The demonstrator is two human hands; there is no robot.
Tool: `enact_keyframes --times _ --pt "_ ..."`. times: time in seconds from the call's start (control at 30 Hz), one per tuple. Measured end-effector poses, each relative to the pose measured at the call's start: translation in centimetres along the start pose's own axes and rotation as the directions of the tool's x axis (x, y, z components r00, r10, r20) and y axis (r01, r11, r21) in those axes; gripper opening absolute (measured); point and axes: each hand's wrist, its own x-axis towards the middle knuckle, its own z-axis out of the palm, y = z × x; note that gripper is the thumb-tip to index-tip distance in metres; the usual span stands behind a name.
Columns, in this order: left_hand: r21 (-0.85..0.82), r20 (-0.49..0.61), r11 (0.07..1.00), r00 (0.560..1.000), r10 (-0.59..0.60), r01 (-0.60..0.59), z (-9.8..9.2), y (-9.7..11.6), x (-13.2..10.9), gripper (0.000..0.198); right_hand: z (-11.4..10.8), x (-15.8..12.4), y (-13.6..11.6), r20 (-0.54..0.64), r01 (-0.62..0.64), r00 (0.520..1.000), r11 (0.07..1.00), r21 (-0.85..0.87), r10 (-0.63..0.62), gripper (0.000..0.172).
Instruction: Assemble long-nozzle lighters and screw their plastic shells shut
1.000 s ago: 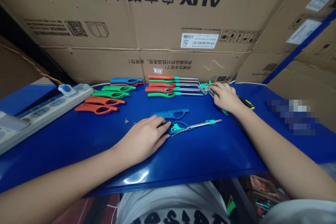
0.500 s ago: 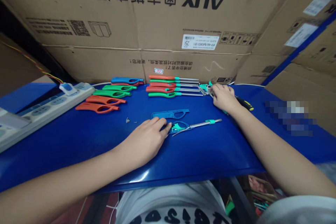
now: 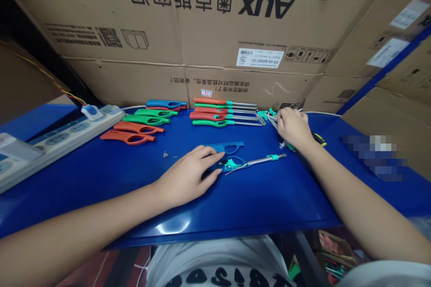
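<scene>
My left hand (image 3: 188, 175) rests over the handle end of an opened blue gas lighter (image 3: 235, 164), its thumb on the near side and its fingers on the far side. Green inner parts, a wire and a metal tube with a green collar (image 3: 274, 157) show in that lighter. Just beyond lies a loose blue handle half (image 3: 232, 146), partly behind my fingers. At the back right, my right hand (image 3: 294, 128) has its fingers curled down into a pile of small green and metal parts (image 3: 267, 115). What those fingertips hold is hidden.
Several finished-looking lighters (image 3: 215, 116) lie in a row against the cardboard (image 3: 188, 31). To their left are coloured handle shells (image 3: 133, 128). Small screws (image 3: 165, 154) sit left of my left hand. A yellow-black tool handle (image 3: 319, 139) pokes out beside my right hand. A power strip (image 3: 67, 136) runs along the left.
My left hand's fingers have spread and reached farther over the blue lighter. My right hand remains at the parts pile, shifted slightly. The camera view has moved a little.
</scene>
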Motion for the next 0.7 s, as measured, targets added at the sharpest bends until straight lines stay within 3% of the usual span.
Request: enact_keyframes --times 0.13,0.2,0.27,0.33,0.4,0.47,0.53,0.6,0.7 --pt "-0.020 0.003 1.000 1.000 -0.002 0.002 -0.2 0.3 0.1 0.040 -1.8 0.0 -0.2 0.055 -0.011 0.998 0.988 0.155 0.003 0.017" --pt "-0.023 0.022 1.000 1.000 0.006 -0.006 -0.3 0.4 0.1 0.039 -3.1 -0.1 0.3 0.164 -0.084 0.986 0.959 0.271 0.040 0.018" --pt "-0.020 0.034 1.000 0.999 0.009 -0.008 -0.3 0.3 0.1 0.038 -4.3 -0.3 0.9 0.315 -0.101 0.949 0.938 0.333 -0.009 0.017" --pt "-0.003 0.050 1.000 0.999 0.006 -0.006 -0.2 0.2 0.1 0.035 -5.3 -0.4 1.5 0.473 -0.074 0.878 0.954 0.290 -0.076 0.014" --pt "0.017 0.068 1.000 0.998 0.003 -0.004 -0.2 0.1 0.1 0.033 -5.8 -0.5 1.5 0.584 -0.060 0.810 0.987 0.151 -0.041 0.021" --pt "0.013 0.078 1.000 0.997 0.003 -0.004 -0.2 -0.1 0.2 0.033 -5.7 -0.6 1.2 0.639 -0.030 0.769 0.998 0.048 -0.008 0.026" --pt "-0.010 0.075 1.000 0.997 0.007 -0.006 -0.1 -0.4 0.3 0.033 -5.4 -0.7 0.8 0.673 0.007 0.739 0.999 0.052 -0.040 0.024" --pt "-0.027 0.069 1.000 0.997 0.014 -0.012 -0.1 -0.5 0.4 0.033 -5.1 -0.9 0.4 0.678 0.030 0.731 0.996 0.081 -0.077 0.020" --pt "-0.038 0.066 0.999 0.998 0.021 -0.019 0.0 -0.7 0.5 0.033 -5.1 -1.1 0.3 0.617 0.049 0.786 0.999 0.012 -0.045 0.023"
